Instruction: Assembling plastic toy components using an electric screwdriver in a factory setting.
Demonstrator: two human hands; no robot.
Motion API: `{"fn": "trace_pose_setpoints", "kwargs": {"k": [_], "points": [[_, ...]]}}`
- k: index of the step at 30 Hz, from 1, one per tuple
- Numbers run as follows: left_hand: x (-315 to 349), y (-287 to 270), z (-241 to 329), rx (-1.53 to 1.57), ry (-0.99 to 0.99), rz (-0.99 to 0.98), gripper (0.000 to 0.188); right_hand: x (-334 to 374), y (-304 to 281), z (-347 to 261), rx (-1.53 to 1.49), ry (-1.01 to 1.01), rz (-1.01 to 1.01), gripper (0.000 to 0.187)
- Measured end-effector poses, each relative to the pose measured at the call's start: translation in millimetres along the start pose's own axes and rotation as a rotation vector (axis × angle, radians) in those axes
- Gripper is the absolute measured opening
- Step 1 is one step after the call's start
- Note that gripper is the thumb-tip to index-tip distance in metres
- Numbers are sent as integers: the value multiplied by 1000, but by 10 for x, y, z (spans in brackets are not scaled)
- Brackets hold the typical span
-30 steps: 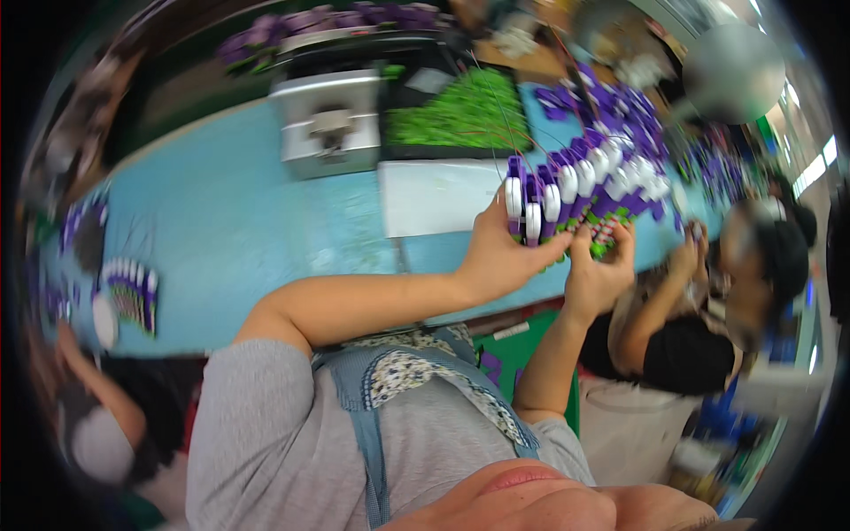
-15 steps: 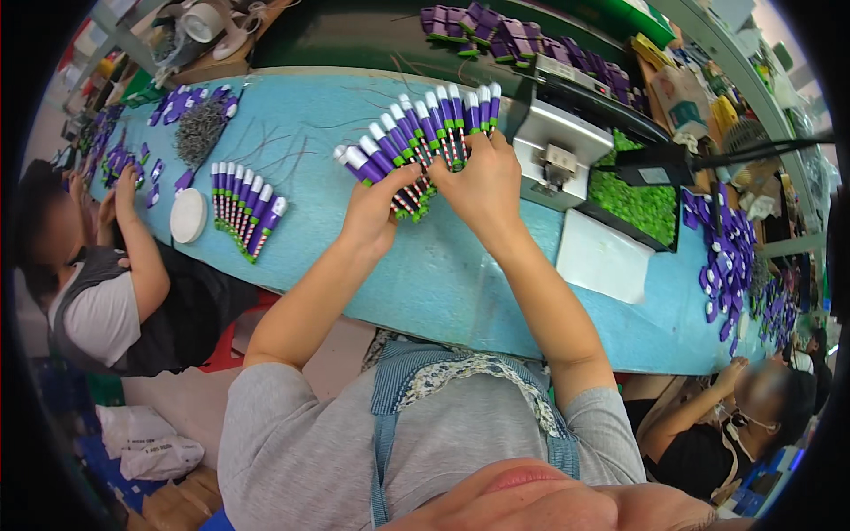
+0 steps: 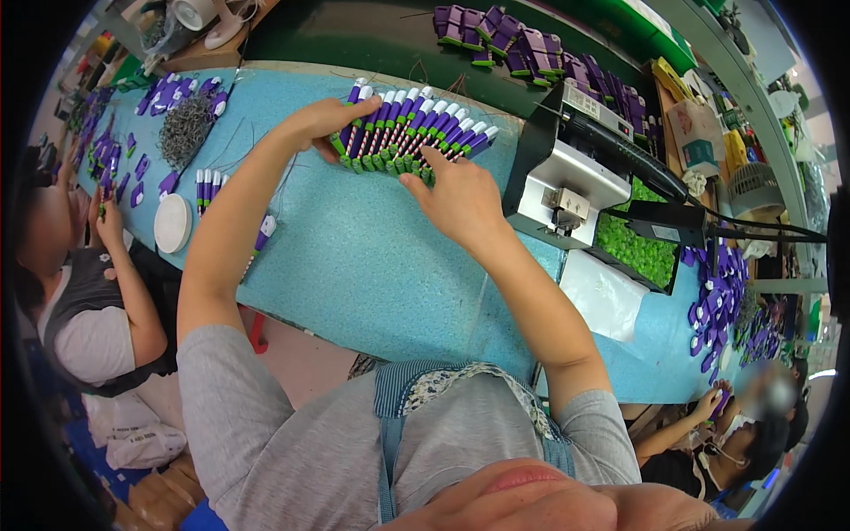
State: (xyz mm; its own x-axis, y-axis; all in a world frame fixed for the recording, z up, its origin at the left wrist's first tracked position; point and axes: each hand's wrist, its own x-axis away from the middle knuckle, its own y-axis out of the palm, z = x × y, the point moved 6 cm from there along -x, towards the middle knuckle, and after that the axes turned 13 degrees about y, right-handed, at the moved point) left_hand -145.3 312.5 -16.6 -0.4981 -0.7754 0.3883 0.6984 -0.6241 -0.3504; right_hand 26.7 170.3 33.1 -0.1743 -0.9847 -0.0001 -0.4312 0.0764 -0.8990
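Note:
A row of several purple sticks with white tips, striped shafts and green lower ends lies fanned on the blue table. My left hand is closed around the row's left end, its thumb reaching over the upper part. At the lower right, my right hand grips the row, thumb by the green ends and index finger on the shafts; its other fingers are partly hidden. A second group of such sticks lies to the left, largely covered by my left forearm.
A round white lid and a bundle of grey wires lie left. On the right stand a metal machine, a tray of green pieces and a white sheet. Purple parts lie at the back. Co-workers sit on both sides.
The fanned sticks have moved away from me and now lie in a flatter row. My left hand has shifted left and up to the row's end; my right hand has come down to the lower right.

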Motion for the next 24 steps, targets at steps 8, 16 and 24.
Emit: {"fn": "trace_pose_setpoints", "kwargs": {"k": [8,16,24], "points": [[327,-204,368,-1110,150,714,63,-102,7,39,154,-178,248,41],[406,1300,915,-860,813,601,47,472,-982,833,-941,27,332,24],[245,1274,942,-1019,692,599,35,655,-1527,1427,-1419,291,309,70]]}}
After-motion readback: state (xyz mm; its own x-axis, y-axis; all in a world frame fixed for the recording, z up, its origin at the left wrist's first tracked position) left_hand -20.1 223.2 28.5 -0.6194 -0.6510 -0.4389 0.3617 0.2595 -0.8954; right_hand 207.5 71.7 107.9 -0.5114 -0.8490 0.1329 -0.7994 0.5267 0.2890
